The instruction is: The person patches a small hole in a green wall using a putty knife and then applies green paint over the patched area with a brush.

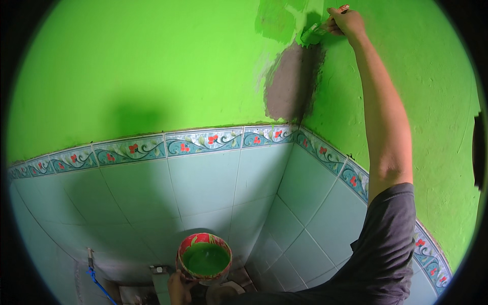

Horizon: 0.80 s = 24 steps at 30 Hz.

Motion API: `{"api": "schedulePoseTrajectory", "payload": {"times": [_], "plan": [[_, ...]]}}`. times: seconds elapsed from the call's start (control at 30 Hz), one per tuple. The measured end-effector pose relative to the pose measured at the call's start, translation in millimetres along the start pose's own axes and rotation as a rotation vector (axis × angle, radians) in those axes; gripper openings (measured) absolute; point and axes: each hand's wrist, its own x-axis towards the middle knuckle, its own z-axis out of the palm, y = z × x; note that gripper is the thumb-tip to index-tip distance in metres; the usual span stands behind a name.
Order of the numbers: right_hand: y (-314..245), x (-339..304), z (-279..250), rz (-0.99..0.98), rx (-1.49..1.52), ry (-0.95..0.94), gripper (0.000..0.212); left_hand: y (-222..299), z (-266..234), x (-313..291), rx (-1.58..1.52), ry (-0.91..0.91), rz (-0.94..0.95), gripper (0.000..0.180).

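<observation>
High up at the wall corner, my right hand (346,23) is closed round the handle of a paintbrush (313,33). Its green-coated bristles touch the wall just above a bare grey-brown patch (291,81) in the corner. Fresh green paint surrounds that patch, with a darker green area above it to the left. Low in the view, my left hand (179,288) grips the side of a red paint bucket (205,237). Green paint (206,259) fills much of the bucket, and streaks run down its inner wall. Part of the left hand's fingers is hidden by the bucket.
Pale green tiles (203,178) cover the lower walls, topped by a floral border (203,142). A tap (90,256) with a blue hose (101,288) is at lower left. A dark object (478,152) sits at the far right edge. Below the bucket is a pale round-edged fixture (226,291).
</observation>
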Motion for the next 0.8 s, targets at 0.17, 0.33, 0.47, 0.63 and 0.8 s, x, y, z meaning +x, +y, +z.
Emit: {"api": "schedulePoseTrajectory", "payload": {"times": [0.17, 0.33, 0.47, 0.63, 0.8], "plan": [[-42, -27, -9, -0.022, 0.027, 0.111, 0.026, 1, 5, -7, -0.108, 0.02, -0.018, 0.042], [-46, -34, 4, 0.039, -0.171, -0.031, 0.019, 5, 12, -14, -0.1, 0.031, -0.004, 0.04], [-44, -28, 4, -0.044, -0.159, -0.016, 0.017, 6, 14, -16, -0.211, 0.099, -0.109, 0.042], [-62, -36, -3, -0.112, -0.232, -0.072, 0.016, -24, 0, -7, -0.08, 0.048, 0.042, 0.045], [-42, -33, 6, -0.123, -0.311, -0.168, 0.018, -17, 2, -14, 0.264, 0.025, 0.131, 0.049]]}}
